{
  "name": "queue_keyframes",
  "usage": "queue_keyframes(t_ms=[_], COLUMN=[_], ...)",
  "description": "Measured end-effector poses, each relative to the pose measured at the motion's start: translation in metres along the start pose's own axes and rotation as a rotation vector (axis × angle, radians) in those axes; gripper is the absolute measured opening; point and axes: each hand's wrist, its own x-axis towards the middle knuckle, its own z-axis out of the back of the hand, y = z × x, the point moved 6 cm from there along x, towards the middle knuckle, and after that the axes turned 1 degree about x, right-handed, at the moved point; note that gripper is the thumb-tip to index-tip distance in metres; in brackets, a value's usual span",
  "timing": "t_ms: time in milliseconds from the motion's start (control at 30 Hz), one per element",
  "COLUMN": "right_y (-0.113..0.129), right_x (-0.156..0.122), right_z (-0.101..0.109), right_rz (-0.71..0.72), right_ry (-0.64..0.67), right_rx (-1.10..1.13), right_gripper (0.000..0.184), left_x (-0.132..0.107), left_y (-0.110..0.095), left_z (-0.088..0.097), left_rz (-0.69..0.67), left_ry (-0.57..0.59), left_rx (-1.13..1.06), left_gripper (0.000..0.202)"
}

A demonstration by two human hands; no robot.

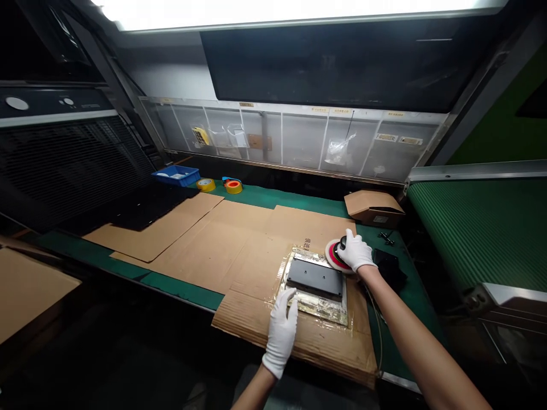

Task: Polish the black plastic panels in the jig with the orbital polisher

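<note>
A flat black rectangular panel (315,277) lies inside a taped, pale frame (320,310) on the cardboard. My right hand (358,251), in a white glove, is closed around the black top of a round polisher (332,257) with a white pad and a red ring. The polisher is at the panel's upper right corner; whether it touches the panel I cannot tell. Near the frame's lower left corner is my gloved left hand (282,330), thumb and fingers apart, holding nothing. A thin hose or cord (378,319) runs down below my right forearm.
Cardboard sheets (217,245) cover much of the green bench. Tape rolls (233,187) and a blue tray (177,176) stand at the back left. A cardboard box (374,208) sits at the back right, beside a green conveyor belt (478,228). Dark cloth (388,267) lies right of the polisher.
</note>
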Motion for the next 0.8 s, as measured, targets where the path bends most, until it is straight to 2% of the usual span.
queue_keyframes(t_ms=[100, 167, 233, 300, 333, 367, 433, 500, 600, 667, 733, 800], right_y=[0.002, 0.017, 0.046, 0.078, 0.088, 0.094, 0.097, 0.094, 0.092, 0.094, 0.103, 0.113], right_x=[-0.016, -0.032, -0.053, -0.078, -0.087, -0.092, -0.090, -0.083, -0.074, -0.071, -0.075, -0.082], right_z=[0.013, 0.014, 0.002, -0.020, -0.030, -0.039, -0.048, -0.048, -0.036, -0.023, -0.005, 0.019], right_rz=[0.069, 0.162, 0.402, 0.672, 0.737, 0.744, 0.658, 0.599, 0.600, 0.561, 0.513, 0.500], right_ry=[-0.029, -0.043, 0.012, 0.156, 0.227, 0.276, 0.308, 0.306, 0.284, 0.229, 0.184, 0.179], right_rx=[-0.016, -0.044, -0.059, -0.058, -0.059, -0.058, -0.041, 0.005, 0.118, 0.209, 0.291, 0.307], right_gripper=[0.063, 0.071, 0.084, 0.097, 0.098, 0.097, 0.089, 0.083, 0.087, 0.090, 0.087, 0.069], left_x=[-0.011, -0.013, -0.011, -0.010, -0.009, -0.010, -0.012, -0.013, -0.008, 0.002, 0.015, 0.029], left_y=[-0.002, -0.005, -0.007, -0.007, -0.005, -0.002, 0.005, 0.010, 0.011, 0.003, -0.015, -0.041], left_z=[-0.003, -0.005, -0.008, -0.011, -0.014, -0.017, -0.022, -0.023, -0.023, -0.026, -0.032, -0.044], left_rz=[0.016, 0.037, 0.064, 0.103, 0.136, 0.177, 0.271, 0.341, 0.391, 0.392, 0.353, 0.319], left_ry=[0.030, 0.041, 0.044, 0.062, 0.088, 0.122, 0.190, 0.215, 0.159, 0.091, 0.054, 0.110], left_rx=[-0.049, -0.078, -0.101, -0.127, -0.148, -0.174, -0.233, -0.292, -0.420, -0.528, -0.670, -0.864], left_gripper=[0.029, 0.029, 0.028, 0.024, 0.022, 0.021, 0.022, 0.024, 0.032, 0.047, 0.066, 0.074])
